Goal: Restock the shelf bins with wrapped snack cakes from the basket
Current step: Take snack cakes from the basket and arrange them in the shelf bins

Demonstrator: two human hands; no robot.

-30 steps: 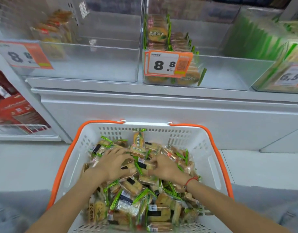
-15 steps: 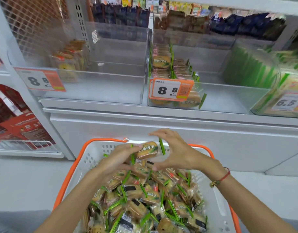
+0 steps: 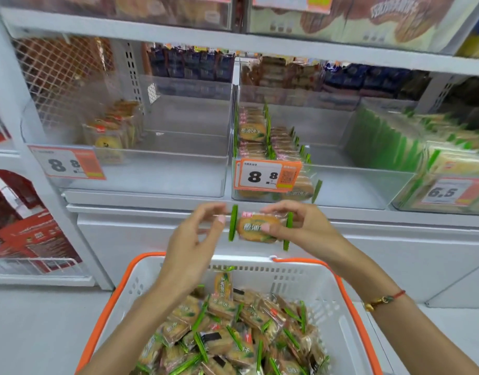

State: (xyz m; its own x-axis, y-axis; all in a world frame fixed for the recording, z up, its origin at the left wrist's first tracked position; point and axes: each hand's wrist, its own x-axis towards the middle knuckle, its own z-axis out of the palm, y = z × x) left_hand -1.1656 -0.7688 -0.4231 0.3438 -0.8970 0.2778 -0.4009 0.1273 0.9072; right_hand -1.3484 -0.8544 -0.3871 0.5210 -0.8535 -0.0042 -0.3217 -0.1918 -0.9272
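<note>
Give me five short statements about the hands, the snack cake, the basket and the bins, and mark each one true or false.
1. The right hand pinches a wrapped snack cake. True.
2. The left hand grips that cake too. False: its fingers are relaxed beside it.
3. The basket is empty. False: many wrapped cakes fill it.
4. The middle bin holds matching cakes at its left side. True.
5. The middle bin's price tag reads 6.5. False: it reads 8.8.
</note>
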